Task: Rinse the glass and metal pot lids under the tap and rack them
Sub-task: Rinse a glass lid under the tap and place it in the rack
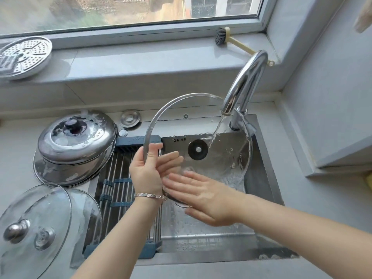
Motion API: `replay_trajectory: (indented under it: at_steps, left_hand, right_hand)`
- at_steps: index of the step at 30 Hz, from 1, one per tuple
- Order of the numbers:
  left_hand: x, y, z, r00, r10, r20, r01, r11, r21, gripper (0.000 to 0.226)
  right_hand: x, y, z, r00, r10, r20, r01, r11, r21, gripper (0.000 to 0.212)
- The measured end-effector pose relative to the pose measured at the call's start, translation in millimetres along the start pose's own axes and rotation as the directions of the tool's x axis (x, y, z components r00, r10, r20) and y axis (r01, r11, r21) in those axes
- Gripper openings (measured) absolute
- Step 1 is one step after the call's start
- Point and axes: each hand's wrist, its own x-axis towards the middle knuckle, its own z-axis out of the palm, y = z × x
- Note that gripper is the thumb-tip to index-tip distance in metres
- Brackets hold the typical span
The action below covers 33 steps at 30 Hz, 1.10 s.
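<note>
A large glass lid (181,109) with a metal rim stands tilted over the sink, its inner side with the black knob disc facing me. Water from the chrome tap (244,81) runs onto it. My left hand (148,170) grips the lid's left rim, thumb in front, fingers behind the glass. My right hand (203,196) lies flat and open against the lid's lower part. Soapy metal lids (76,137) are stacked on the counter at left. Two glass lids (40,226) lean at the lower left.
A roll-up rack (118,178) of steel rods with blue ends spans the sink's left part. The steel sink (261,164) holds foamy water. A perforated steamer plate (24,55) and a dish brush (223,36) sit on the window sill.
</note>
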Motion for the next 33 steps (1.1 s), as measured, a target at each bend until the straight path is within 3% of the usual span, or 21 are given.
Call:
replay_trajectory:
  at_steps: [2, 4, 5, 6, 7, 8, 9, 10, 11, 12, 13, 14, 17, 19, 21, 25, 28, 30, 33]
  left_hand:
    - [4, 11, -3, 0.995, 0.103, 0.018, -0.104, 0.992, 0.072, 0.017]
    - [5, 23, -3, 0.970, 0.240, 0.035, -0.242, 0.943, 0.229, 0.014]
    - [5, 28, -2, 0.952, 0.300, 0.066, -0.305, 0.892, 0.333, 0.014]
    - [5, 32, 0, 0.932, 0.344, 0.114, -0.358, 0.822, 0.443, 0.016]
    - [6, 35, 2, 0.917, 0.362, 0.170, -0.393, 0.739, 0.548, 0.018]
    - [9, 35, 5, 0.911, 0.352, 0.217, -0.405, 0.655, 0.638, 0.020]
    - [12, 35, 9, 0.916, 0.318, 0.246, -0.395, 0.592, 0.702, 0.019]
    - [16, 32, 12, 0.931, 0.266, 0.251, -0.361, 0.562, 0.745, 0.016]
    - [20, 28, 15, 0.953, 0.192, 0.236, -0.304, 0.564, 0.768, 0.012]
    - [23, 24, 17, 0.973, 0.101, 0.209, -0.228, 0.585, 0.779, 0.009]
    - [25, 19, 17, 0.984, 0.002, 0.178, -0.143, 0.608, 0.781, 0.011]
    - [27, 12, 15, 0.984, -0.089, 0.153, -0.065, 0.623, 0.779, 0.013]
    - [28, -4, 4, 0.949, -0.313, 0.032, 0.210, 0.704, 0.678, 0.022]
    - [21, -16, -5, 0.868, -0.494, -0.052, 0.462, 0.763, 0.452, 0.017]
    - [9, -28, -11, 0.776, -0.627, -0.066, 0.620, 0.740, 0.261, 0.006]
    - [-6, -64, -12, 0.645, -0.763, -0.048, 0.761, 0.636, 0.129, 0.021]
    - [-7, -76, -2, 0.530, -0.848, -0.005, 0.848, 0.529, 0.042, 0.031]
    - [-3, -77, 3, 0.541, -0.840, 0.035, 0.841, 0.541, 0.000, 0.026]
    - [5, -68, 3, 0.690, -0.723, 0.028, 0.723, 0.690, 0.006, 0.021]
  right_hand:
    - [-27, 9, 10, 0.998, 0.034, 0.056, -0.038, 0.997, 0.064, 0.049]
    - [-54, 21, 23, 0.984, 0.179, 0.001, -0.178, 0.982, 0.069, 0.040]
    - [-65, 25, 29, 0.952, 0.295, -0.076, -0.289, 0.953, 0.088, 0.035]
    - [-72, 28, 35, 0.876, 0.459, -0.150, -0.438, 0.886, 0.155, 0.031]
    - [-72, 26, 36, 0.738, 0.656, -0.160, -0.606, 0.748, 0.271, 0.030]
    - [-68, 22, 37, 0.554, 0.829, -0.077, -0.736, 0.531, 0.420, 0.032]
    - [-60, 16, 36, 0.366, 0.922, 0.126, -0.783, 0.232, 0.577, 0.038]
    - [-52, 12, 36, 0.241, 0.891, 0.385, -0.732, -0.093, 0.674, 0.046]
    - [-44, 9, 38, 0.204, 0.788, 0.581, -0.596, -0.371, 0.713, 0.054]
    - [-38, 8, 39, 0.213, 0.686, 0.696, -0.414, -0.582, 0.700, 0.059]
    - [-34, 7, 38, 0.235, 0.625, 0.744, -0.251, -0.701, 0.668, 0.061]
    - [-34, 8, 36, 0.229, 0.617, 0.753, -0.138, -0.745, 0.652, 0.059]
    - [-44, 18, 25, 0.086, 0.704, 0.705, -0.119, -0.695, 0.709, 0.047]
    - [-51, 29, 11, 0.032, 0.760, 0.649, -0.244, -0.624, 0.742, 0.044]
    - [-53, 40, -10, 0.026, 0.823, 0.568, -0.393, -0.514, 0.763, 0.039]
    - [-43, 48, -56, 0.180, 0.947, 0.265, -0.690, -0.070, 0.720, 0.026]
    - [-33, 49, -79, 0.348, 0.937, 0.033, -0.763, 0.263, 0.590, 0.022]
    - [-32, 51, -84, 0.448, 0.890, -0.088, -0.739, 0.424, 0.524, 0.026]
    - [-40, 54, -78, 0.465, 0.859, -0.212, -0.612, 0.486, 0.625, 0.029]
